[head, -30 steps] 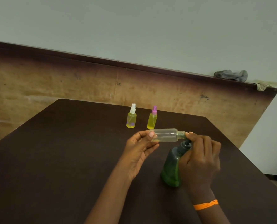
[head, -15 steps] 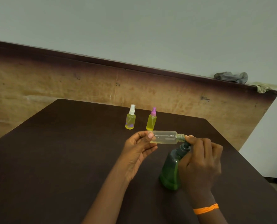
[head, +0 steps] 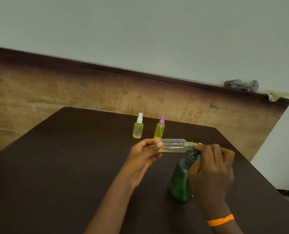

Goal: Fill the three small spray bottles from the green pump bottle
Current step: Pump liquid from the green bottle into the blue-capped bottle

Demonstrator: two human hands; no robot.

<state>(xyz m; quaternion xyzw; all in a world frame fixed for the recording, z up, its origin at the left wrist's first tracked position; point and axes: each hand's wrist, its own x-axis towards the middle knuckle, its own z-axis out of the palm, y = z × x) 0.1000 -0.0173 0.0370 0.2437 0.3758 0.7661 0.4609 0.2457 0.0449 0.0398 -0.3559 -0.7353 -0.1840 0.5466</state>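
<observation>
A pale wall [head: 157, 31] fills the upper half of the frame; below it a worn brown wooden panel [head: 72, 92] runs diagonally from upper left to right, capped by a dark ledge. The dark brown table [head: 47, 174] occupies the lower half. On the ledge at upper right lie a grey cloth [head: 241, 84] and, just right of it, a crumpled pale cloth [head: 277, 95].

The green pump bottle [head: 180, 181] stands on the table at lower right of centre, tilted slightly to the left. The right hand [head: 211, 173] covers its pump head, fingers curled down around the top; an orange band [head: 220, 220] circles that wrist. The left hand [head: 145, 159], at centre, holds the base of a clear spray bottle [head: 173, 145] between thumb and curled fingers. This bottle has no cap, lies horizontal above the table, and holds a thin layer of yellow liquid along its lower side. Its threaded open neck points right and meets the pump spout beside the right hand's fingertips.

Behind the hands, near the table's far edge, two small spray bottles stand upright and close together, both full of yellow liquid: the white-capped bottle [head: 138, 126] on the left, the purple-capped bottle [head: 159, 128] on the right.
</observation>
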